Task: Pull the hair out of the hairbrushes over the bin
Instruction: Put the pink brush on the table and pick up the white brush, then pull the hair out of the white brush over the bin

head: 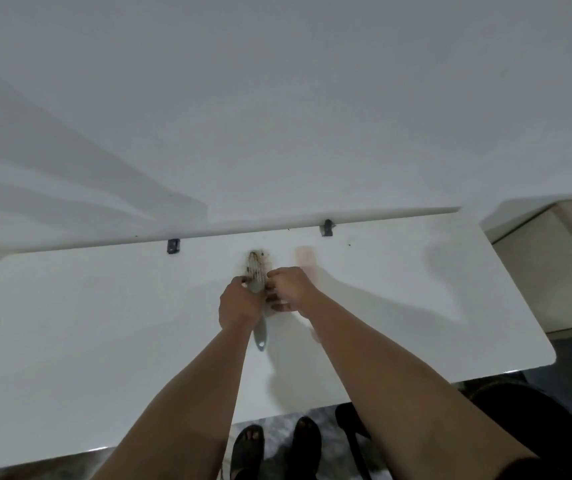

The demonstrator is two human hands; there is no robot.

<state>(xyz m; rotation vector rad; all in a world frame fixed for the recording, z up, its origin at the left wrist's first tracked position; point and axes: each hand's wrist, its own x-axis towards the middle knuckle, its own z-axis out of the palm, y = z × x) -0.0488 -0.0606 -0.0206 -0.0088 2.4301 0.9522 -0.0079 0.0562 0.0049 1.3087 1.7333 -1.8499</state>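
Observation:
A grey hairbrush (256,271) with brownish hair tangled in its bristles is held above the white table (70,323), its head pointing away and its handle end (260,341) toward me. My left hand (237,301) grips the brush around the neck. My right hand (289,287) sits at the right side of the brush head with fingers curled, pinching at the hair there. No bin shows clearly.
The table's back edge meets a white wall with two dark clamps (173,245) (327,227). A beige cabinet (554,265) stands to the right. Below the front edge are my sandalled feet (248,448) and a dark round object (537,427) on the floor at right.

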